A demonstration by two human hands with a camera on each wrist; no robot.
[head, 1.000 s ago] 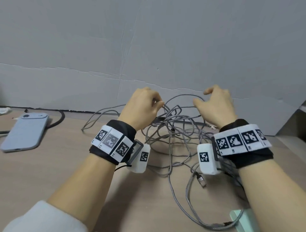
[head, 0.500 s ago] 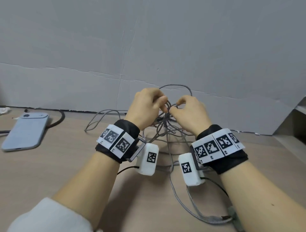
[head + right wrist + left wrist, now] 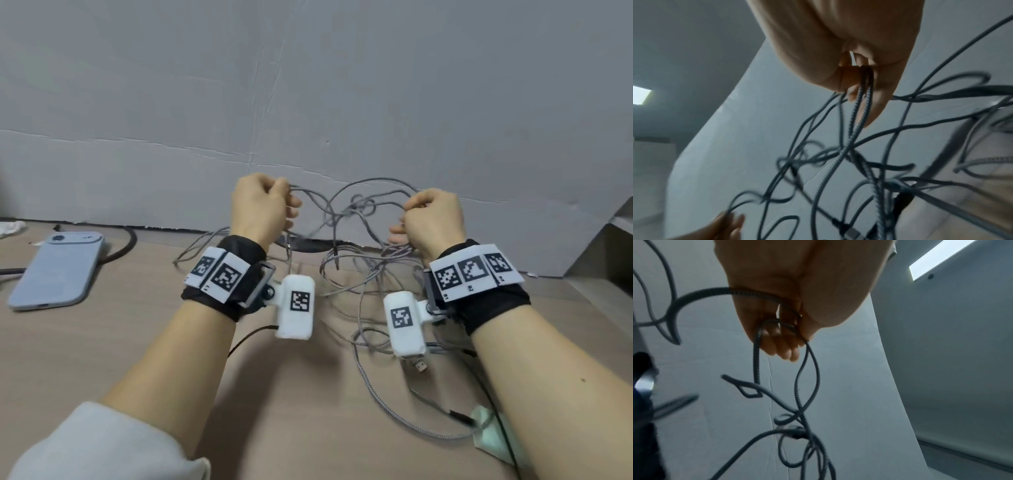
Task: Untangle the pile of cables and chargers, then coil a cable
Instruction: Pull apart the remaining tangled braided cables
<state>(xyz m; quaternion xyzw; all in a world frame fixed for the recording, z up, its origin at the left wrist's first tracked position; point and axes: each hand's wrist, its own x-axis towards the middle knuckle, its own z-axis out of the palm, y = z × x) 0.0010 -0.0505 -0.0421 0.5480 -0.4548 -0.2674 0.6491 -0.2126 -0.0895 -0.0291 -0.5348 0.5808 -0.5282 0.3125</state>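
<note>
A tangle of grey braided cables [image 3: 356,219] hangs between my two raised hands, with loops trailing down onto the wooden table [image 3: 102,342]. My left hand [image 3: 263,205] grips strands of it in curled fingers; the left wrist view shows the cables [image 3: 803,386] running out of the fist. My right hand [image 3: 428,216] pinches other strands, seen as a doubled cable [image 3: 863,97] between thumb and fingers. A knot [image 3: 364,207] sits midway between the hands. A USB plug [image 3: 420,366] lies on the table below my right wrist.
A light blue phone [image 3: 58,270] lies face down at the left with a thick black cable [image 3: 123,250] behind it. A pale green object [image 3: 493,435] lies at the lower right, a cable plugged into it. A grey wall panel [image 3: 308,102] stands close behind.
Both hands met at the middle of the tangle, took hold of strands, then lifted and pulled apart sideways, stretching the cables between them.
</note>
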